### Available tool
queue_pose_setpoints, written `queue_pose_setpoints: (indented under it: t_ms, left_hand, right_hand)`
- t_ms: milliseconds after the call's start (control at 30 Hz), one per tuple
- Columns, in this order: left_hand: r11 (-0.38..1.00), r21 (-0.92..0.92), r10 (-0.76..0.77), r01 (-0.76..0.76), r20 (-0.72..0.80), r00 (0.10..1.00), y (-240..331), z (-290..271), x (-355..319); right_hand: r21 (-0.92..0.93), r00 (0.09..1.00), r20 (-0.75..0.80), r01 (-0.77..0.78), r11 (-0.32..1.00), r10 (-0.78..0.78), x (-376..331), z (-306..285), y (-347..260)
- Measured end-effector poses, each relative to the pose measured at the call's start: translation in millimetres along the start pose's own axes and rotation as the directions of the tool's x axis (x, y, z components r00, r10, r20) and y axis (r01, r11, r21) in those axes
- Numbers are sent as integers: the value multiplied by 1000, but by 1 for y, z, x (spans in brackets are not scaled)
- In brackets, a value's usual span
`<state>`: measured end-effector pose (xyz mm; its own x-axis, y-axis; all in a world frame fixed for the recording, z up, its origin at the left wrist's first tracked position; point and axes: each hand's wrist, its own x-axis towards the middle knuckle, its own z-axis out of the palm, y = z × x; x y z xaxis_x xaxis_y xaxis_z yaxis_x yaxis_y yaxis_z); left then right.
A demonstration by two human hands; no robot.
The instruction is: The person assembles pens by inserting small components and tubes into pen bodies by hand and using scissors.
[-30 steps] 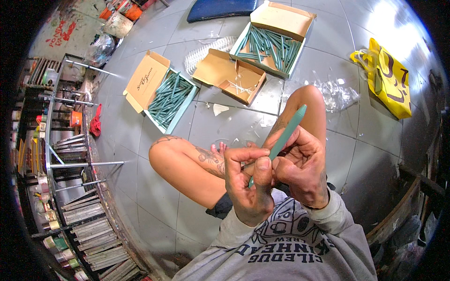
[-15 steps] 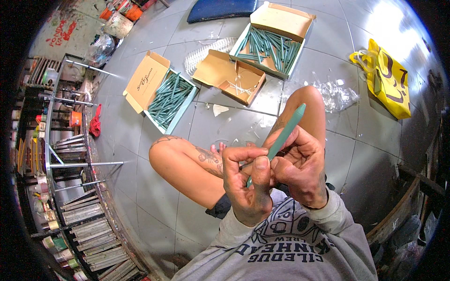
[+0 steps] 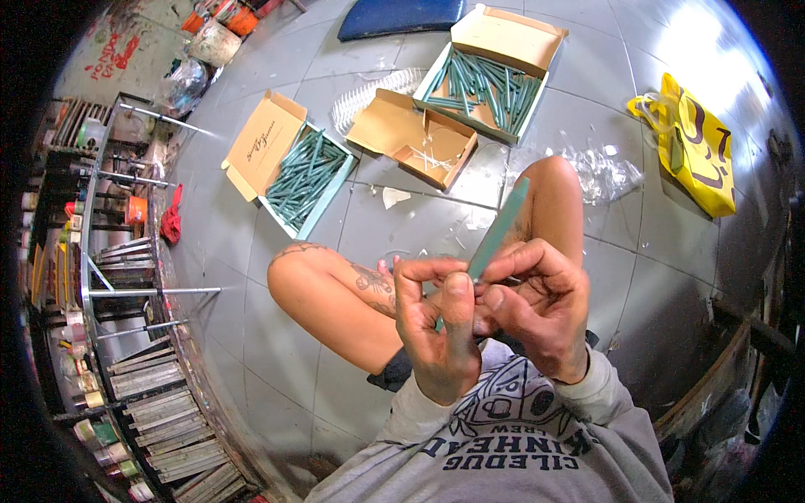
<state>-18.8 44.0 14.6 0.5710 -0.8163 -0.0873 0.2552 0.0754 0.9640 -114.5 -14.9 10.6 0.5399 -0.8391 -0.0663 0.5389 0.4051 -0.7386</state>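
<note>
A slim dark-green pen (image 3: 501, 228) slants up and away between my two hands, its tapered end pointing to the far side. My left hand (image 3: 440, 323) pinches it near the middle between thumb and forefinger, and its lower end shows past the curled fingers. My right hand (image 3: 541, 306) is closed against the pen's right side, forefinger and thumb meeting it close to the left thumb. What lies between the right fingertips besides the pen is too small to make out. Both hands are above my lap, in front of my grey sweatshirt (image 3: 537, 436).
On the tiled floor stand two open boxes of green pens, one left (image 3: 334, 194) and one farther back (image 3: 534, 105), with a small brown box (image 3: 457, 172) of white sticks between. Clear plastic scraps (image 3: 608, 176) and a yellow bag (image 3: 700, 159) lie right. A rack (image 3: 88, 277) lines the left.
The pen's far end has swung left and stands a little steeper. My right fingers have come down from the pen's upper part toward its middle, while the left hand keeps its pinch.
</note>
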Motion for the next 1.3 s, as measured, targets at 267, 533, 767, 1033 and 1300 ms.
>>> queue_pose_setpoints:
  t_ms: [267,533,767,1033,1300]
  left_hand:
    - [993,105,-52,50,11,999,7,-7,9]
    - [994,-50,-83,93,171,982,5,-32,22]
    - [960,246,64,-131,265,962,-3,-59,36]
    - [978,206,-67,-17,392,918,4,-63,46]
    - [945,-92,-241,314,457,857,-8,-63,45]
  right_hand:
    - [-184,997,34,77,980,-72,3,0,5]
    - [-616,916,253,401,678,-312,24,-11,4]
    - [-697,810,533,584,417,-244,40,-21,-12]
    - [-650,760,603,644,404,-241,49,-20,-8]
    - [-629,813,575,509,588,-88,52,-15,-16]
